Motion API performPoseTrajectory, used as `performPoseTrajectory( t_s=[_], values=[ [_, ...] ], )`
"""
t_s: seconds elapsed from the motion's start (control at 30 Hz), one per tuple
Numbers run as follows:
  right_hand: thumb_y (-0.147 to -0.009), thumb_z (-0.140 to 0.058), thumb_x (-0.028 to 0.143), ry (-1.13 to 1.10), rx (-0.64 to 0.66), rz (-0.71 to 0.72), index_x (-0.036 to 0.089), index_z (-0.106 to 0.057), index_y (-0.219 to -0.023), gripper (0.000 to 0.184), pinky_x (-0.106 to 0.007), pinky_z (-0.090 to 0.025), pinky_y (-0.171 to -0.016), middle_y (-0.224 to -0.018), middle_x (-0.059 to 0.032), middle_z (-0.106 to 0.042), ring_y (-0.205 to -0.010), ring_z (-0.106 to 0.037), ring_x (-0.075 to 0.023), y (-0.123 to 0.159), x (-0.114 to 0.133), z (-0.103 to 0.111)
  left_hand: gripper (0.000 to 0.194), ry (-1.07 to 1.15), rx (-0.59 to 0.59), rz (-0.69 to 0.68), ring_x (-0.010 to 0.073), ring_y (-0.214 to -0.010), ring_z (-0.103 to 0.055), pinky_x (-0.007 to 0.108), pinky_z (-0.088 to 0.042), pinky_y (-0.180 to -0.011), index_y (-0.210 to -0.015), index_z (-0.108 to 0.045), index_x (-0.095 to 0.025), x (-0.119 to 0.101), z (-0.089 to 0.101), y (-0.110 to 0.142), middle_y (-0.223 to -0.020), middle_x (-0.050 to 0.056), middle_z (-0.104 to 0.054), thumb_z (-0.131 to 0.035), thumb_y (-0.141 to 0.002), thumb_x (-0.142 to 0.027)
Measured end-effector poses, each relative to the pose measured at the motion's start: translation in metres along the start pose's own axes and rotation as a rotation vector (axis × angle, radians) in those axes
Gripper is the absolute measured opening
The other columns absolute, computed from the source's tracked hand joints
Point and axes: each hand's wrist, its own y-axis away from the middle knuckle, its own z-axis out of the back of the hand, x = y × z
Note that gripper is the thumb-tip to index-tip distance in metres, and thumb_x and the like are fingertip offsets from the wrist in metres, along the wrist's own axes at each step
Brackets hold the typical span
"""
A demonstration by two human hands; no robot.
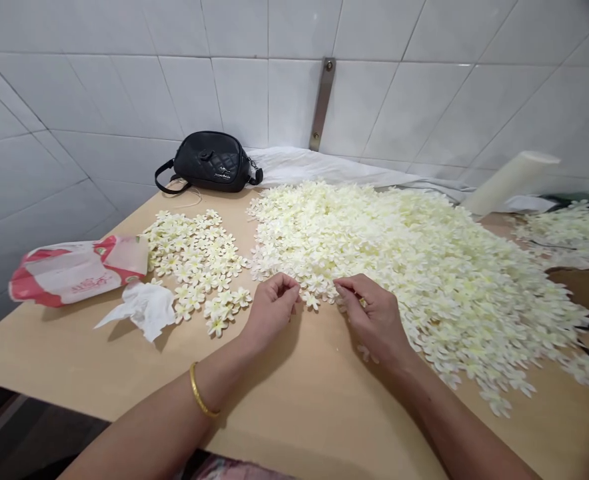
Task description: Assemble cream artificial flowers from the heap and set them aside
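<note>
A large heap of pale yellow-white artificial flowers (374, 233) spreads over the middle and right of the table. My left hand (273, 308) is at the heap's near edge, thumb and fingers pinched together; whatever they hold is too small to make out. Just across from it, my right hand (372, 313) also makes a pinch, its fingertips over the heap's front edge, with any held thing hidden. Between the two hands lie a few loose blossoms. To the left of my left hand is a smaller, flatter group of the same flowers (194, 253).
A red and white tissue pack (79, 273) and a crumpled tissue (147, 310) lie at the left. Against the tiled wall sits a black bag (212, 160). A white roll (512, 180) leans behind the heap, and more flowers (574, 230) are at the far right.
</note>
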Motion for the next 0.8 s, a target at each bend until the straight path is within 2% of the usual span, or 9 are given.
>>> performPoseTrajectory(
  t_s=[0.13,0.2,0.23,0.3,0.4,0.47,0.53,0.63,0.8],
  values=[
    [-0.083,-0.042,0.017,0.114,0.058,0.115,0.016,-0.060,-0.083,0.018,-0.031,-0.042,-0.070,-0.078,-0.0064,-0.058,-0.077,-0.052,-0.0181,0.002,-0.001,-0.003,0.006,-0.491,0.048,-0.318,0.0137,-0.066,-0.047,0.026,-0.036,-0.059,-0.071,-0.053,-0.018,0.004,0.000,0.002,-0.069,0.002,-0.051,-0.052,-0.070,-0.023],
    [-0.083,-0.041,0.016,0.122,0.054,0.141,0.016,-0.060,-0.083,0.019,-0.032,-0.041,-0.070,-0.077,-0.0069,-0.057,-0.077,-0.051,-0.0185,0.003,0.001,-0.005,0.006,-0.634,0.060,-0.434,0.0161,-0.074,-0.046,0.027,-0.035,-0.063,-0.065,-0.053,-0.018,0.006,-0.003,0.002,-0.074,0.003,-0.051,-0.051,-0.070,-0.021],
    [-0.083,-0.041,0.017,0.109,0.040,0.142,0.016,-0.060,-0.082,0.019,-0.032,-0.042,-0.070,-0.077,-0.0068,-0.057,-0.077,-0.051,-0.0184,0.004,0.002,-0.005,0.011,-0.640,0.057,-0.450,0.0160,-0.075,-0.045,0.027,-0.035,-0.063,-0.061,-0.051,-0.017,0.006,-0.004,0.002,-0.074,0.003,-0.051,-0.049,-0.071,-0.019],
    [-0.083,-0.042,0.017,0.052,0.006,0.123,0.016,-0.060,-0.081,0.018,-0.031,-0.042,-0.069,-0.076,-0.0063,-0.057,-0.076,-0.052,-0.0176,0.005,0.004,-0.005,0.016,-0.506,0.053,-0.380,0.0140,-0.069,-0.045,0.026,-0.034,-0.059,-0.057,-0.049,-0.017,0.005,-0.005,0.001,-0.067,0.003,-0.049,-0.046,-0.073,-0.017],
    [-0.082,-0.044,0.019,-0.076,-0.002,0.039,0.017,-0.060,-0.083,0.016,-0.028,-0.043,-0.068,-0.078,-0.0051,-0.058,-0.075,-0.053,-0.0162,0.006,0.006,-0.004,0.012,-0.093,0.107,-0.117,0.0096,-0.052,-0.040,0.024,-0.033,-0.052,-0.060,-0.049,-0.016,0.001,-0.005,0.000,-0.053,-0.001,-0.043,-0.050,-0.071,-0.019],
    [-0.081,-0.046,0.023,-0.181,0.044,-0.069,0.017,-0.059,-0.090,0.016,-0.028,-0.043,-0.066,-0.082,-0.0050,-0.059,-0.076,-0.054,-0.0161,0.006,0.007,-0.004,0.011,0.178,0.167,0.031,0.0077,-0.046,-0.038,0.023,-0.033,-0.049,-0.061,-0.050,-0.015,-0.002,-0.004,-0.001,-0.050,-0.003,-0.044,-0.056,-0.068,-0.022],
    [-0.081,-0.048,0.028,-0.317,0.126,-0.192,0.017,-0.056,-0.099,0.022,-0.027,-0.044,-0.064,-0.084,-0.0053,-0.059,-0.075,-0.055,-0.0162,0.007,0.009,-0.004,0.013,0.348,0.221,0.099,0.0070,-0.044,-0.039,0.023,-0.035,-0.048,-0.062,-0.050,-0.015,-0.002,-0.003,-0.001,-0.051,-0.003,-0.046,-0.060,-0.065,-0.024],
    [-0.081,-0.048,0.031,-0.491,0.240,-0.283,0.016,-0.056,-0.093,0.022,-0.026,-0.043,-0.061,-0.076,-0.0033,-0.058,-0.070,-0.053,-0.0148,0.006,0.010,-0.004,0.014,0.369,0.263,0.102,0.0069,-0.044,-0.042,0.022,-0.035,-0.049,-0.061,-0.051,-0.015,0.002,-0.003,-0.001,-0.049,-0.003,-0.047,-0.062,-0.064,-0.023],
    [-0.079,-0.049,0.030,-0.594,0.266,-0.341,0.016,-0.054,-0.072,0.017,-0.022,-0.038,-0.053,-0.061,0.0014,-0.051,-0.057,-0.046,-0.0097,0.005,0.011,-0.003,0.016,0.326,0.249,0.097,0.0078,-0.049,-0.048,0.024,-0.036,-0.054,-0.076,-0.057,-0.015,0.007,-0.004,-0.001,-0.058,-0.001,-0.054,-0.064,-0.063,-0.021]
  ],
)
